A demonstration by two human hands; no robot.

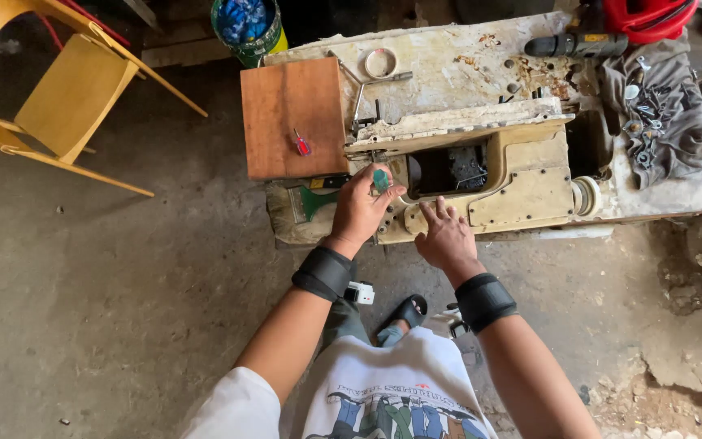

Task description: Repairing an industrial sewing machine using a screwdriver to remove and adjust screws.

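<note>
Standing over a low table (481, 57), the person has a sandalled foot (406, 313) on the floor and black bands on both wrists. Left hand (359, 207) has its fingers closed round a green-handled screwdriver (381, 180), tip down at the left end of an old cream sewing machine (522, 175) tipped on its side. Right hand (445, 236) lies flat against the machine's lower edge, fingers spread and gripping nothing, seemingly steadying it. To my eye a screw at that end is being worked; the next move calls for keeping the tip seated while the other hand braces the body. Past the hands a brown board (290, 106) carries a small red screwdriver (301, 144). Farther back lie a dark drill (566, 45), a grey rag (660, 106) and a yellow chair (67, 89)
</note>
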